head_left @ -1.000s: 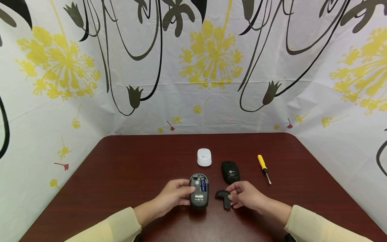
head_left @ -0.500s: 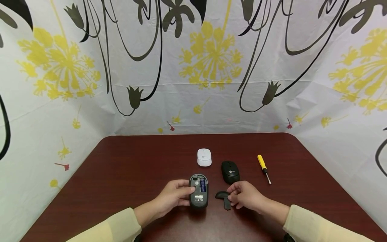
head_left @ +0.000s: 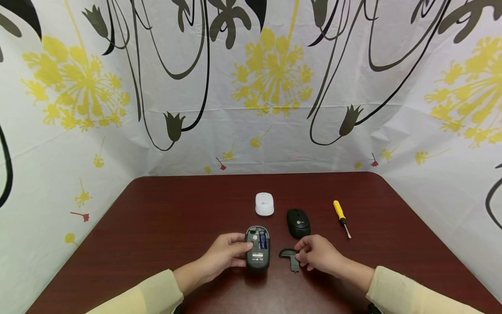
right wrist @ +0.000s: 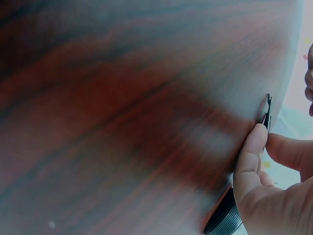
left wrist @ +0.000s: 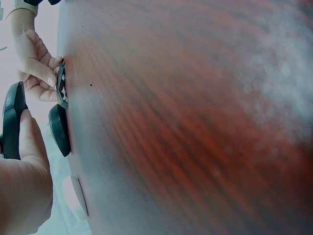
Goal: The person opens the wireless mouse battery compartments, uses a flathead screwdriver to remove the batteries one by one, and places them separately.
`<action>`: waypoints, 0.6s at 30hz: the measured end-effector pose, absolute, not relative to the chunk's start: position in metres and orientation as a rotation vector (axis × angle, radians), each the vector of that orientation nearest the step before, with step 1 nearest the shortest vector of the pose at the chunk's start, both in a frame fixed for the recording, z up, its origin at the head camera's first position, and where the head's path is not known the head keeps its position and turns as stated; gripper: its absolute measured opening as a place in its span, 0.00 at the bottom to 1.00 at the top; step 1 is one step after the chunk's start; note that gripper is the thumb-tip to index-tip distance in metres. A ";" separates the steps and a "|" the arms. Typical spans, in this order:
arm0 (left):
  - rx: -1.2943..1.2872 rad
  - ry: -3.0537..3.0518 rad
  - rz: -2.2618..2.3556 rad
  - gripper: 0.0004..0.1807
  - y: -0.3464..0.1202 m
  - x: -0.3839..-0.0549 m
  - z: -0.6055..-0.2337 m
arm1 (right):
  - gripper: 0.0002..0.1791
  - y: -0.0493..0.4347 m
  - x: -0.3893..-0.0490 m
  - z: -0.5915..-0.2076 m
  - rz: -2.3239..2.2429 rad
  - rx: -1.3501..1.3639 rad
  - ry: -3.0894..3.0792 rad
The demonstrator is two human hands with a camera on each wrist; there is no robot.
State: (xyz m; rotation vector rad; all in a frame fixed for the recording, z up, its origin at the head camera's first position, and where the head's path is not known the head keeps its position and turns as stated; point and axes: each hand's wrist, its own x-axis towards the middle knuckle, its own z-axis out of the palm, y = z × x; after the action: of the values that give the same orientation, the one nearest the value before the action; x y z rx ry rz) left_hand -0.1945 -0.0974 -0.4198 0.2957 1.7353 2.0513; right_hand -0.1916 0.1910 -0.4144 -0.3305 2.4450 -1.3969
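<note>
My left hand grips a dark computer mouse by its left side, underside facing up. Its battery compartment lies uncovered, with a blue battery inside. To the right, a black T-shaped battery cover is pinched at its right edge between the thumb and fingers of my right hand. The left wrist view shows the cover low at the tabletop, and the held mouse raised beside it. In the right wrist view, thumb and fingertip meet on the thin edge of the cover.
Just beyond my right hand sits a second black mouse. A white mouse stands farther back. On the right lies a screwdriver with a yellow handle. The dark red table ends at a patterned cloth behind.
The battery cover has tipped in my right hand, coming down flatter, and its inner face now shows more. The left hand and the mouse it holds stay nearly still.
</note>
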 end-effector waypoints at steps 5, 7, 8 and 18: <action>0.297 1.729 2.053 0.26 -0.098 -0.195 -0.421 | 0.07 0.190 -0.191 -0.413 -1.371 -0.359 2.471; 0.297 1.727 2.054 0.26 -0.098 -0.195 -0.420 | 0.07 0.190 -0.191 -0.413 -1.366 -0.365 2.475; 0.296 1.728 2.053 0.26 -0.098 -0.195 -0.420 | 0.07 0.190 -0.191 -0.413 -1.365 -0.368 2.475; 0.318 1.735 2.048 0.27 -0.097 -0.194 -0.417 | 0.08 0.192 -0.191 -0.412 -1.389 -0.362 2.463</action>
State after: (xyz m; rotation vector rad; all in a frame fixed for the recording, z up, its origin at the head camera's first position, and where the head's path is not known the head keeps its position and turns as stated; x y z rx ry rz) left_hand -0.1941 -0.0971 -0.4168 0.3178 1.7347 2.0484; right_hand -0.1909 0.1917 -0.4125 -0.3617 2.4631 -1.3885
